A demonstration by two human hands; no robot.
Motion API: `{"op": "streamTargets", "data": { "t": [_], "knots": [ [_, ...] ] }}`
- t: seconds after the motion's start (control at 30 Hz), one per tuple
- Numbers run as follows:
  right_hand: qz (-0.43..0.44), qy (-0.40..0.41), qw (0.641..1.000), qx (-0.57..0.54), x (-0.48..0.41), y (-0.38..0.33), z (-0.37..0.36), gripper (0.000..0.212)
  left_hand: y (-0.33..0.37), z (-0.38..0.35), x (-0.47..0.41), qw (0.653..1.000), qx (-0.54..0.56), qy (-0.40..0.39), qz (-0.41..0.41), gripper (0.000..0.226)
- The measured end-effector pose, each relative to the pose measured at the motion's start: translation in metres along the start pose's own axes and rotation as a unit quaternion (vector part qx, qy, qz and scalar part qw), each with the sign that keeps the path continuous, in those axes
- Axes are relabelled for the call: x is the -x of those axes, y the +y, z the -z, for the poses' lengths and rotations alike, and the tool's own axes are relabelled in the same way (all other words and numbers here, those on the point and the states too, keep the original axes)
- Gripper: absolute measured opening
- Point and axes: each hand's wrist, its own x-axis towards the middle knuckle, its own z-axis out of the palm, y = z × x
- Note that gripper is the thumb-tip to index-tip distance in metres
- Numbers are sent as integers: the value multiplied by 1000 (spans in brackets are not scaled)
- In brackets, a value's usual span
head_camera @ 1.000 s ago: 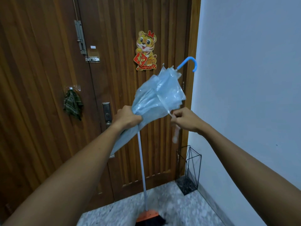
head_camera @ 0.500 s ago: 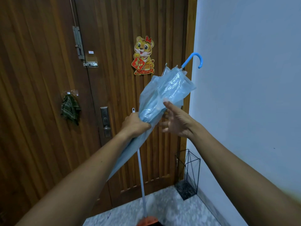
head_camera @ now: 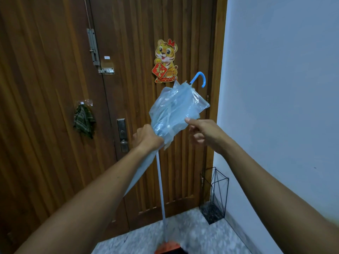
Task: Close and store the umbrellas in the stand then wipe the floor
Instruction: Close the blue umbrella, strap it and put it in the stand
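The left hand (head_camera: 146, 138) had its grip closed round the middle of the folded pale-blue umbrella (head_camera: 176, 109), held slanting before the wooden door (head_camera: 55, 88) with its hooked blue handle (head_camera: 199, 78) uppermost. The right hand (head_camera: 203, 132) reached a forefinger to the loose canopy edge, but whether that grip pinched the plastic could not be told. A white pole (head_camera: 161, 180) with an orange head (head_camera: 167, 248) stood on the speckled floor (head_camera: 192, 235) below the umbrella. To its right the black wire stand (head_camera: 212, 214) sat in the corner by the wall (head_camera: 275, 88), and a tiger sticker (head_camera: 166, 61) and a green cloth (head_camera: 83, 121) hung on the door.
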Motion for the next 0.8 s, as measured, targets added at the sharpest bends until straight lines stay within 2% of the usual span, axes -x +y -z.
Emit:
{"op": "streamTargets", "data": {
  "t": [0.07, 0.13, 0.2, 0.3, 0.37, 0.43, 0.47, 0.57, 0.63, 0.73, 0.8],
  "knots": [
    [42, 63, 997, 7, 2, -7, -20, 46, 6, -6, 3, 1000, 1, -6, -4, 38],
    [93, 128, 984, 77, -3, -9, -34, 54, 12, -11, 5, 1000, -4, -10, -10, 35],
    [116, 167, 970, 133, -10, -8, -40, 49, 15, -14, 7, 1000, -2, -15, -17, 33],
    [82, 117, 980, 141, -14, -12, -36, 28, 11, -13, 4, 998, 30, -46, -13, 37],
    [64, 73, 993, 62, -11, -15, -29, 25, 4, -8, 1, 995, 60, -85, -1, 43],
    [53, 78, 995, -14, -9, -14, -19, 15, -5, 0, -3, 985, 118, -121, 18, 43],
    [45, 91, 995, -13, -10, -12, -12, 11, -8, 4, -3, 979, 146, -143, 24, 40],
    [-3, 92, 995, 32, -13, -4, 2, 24, -14, 14, 0, 954, 198, -225, 22, 32],
    [-43, 92, 995, -14, -9, 0, 1, 39, -15, 16, 2, 935, 235, -266, 18, 31],
    [-40, 118, 992, -35, -5, 2, -3, 66, -12, 14, 8, 908, 288, -306, -9, 34],
    [-46, 108, 992, -39, -3, 0, -7, 77, -9, 14, 12, 890, 309, -333, -19, 42]
  ]
}}
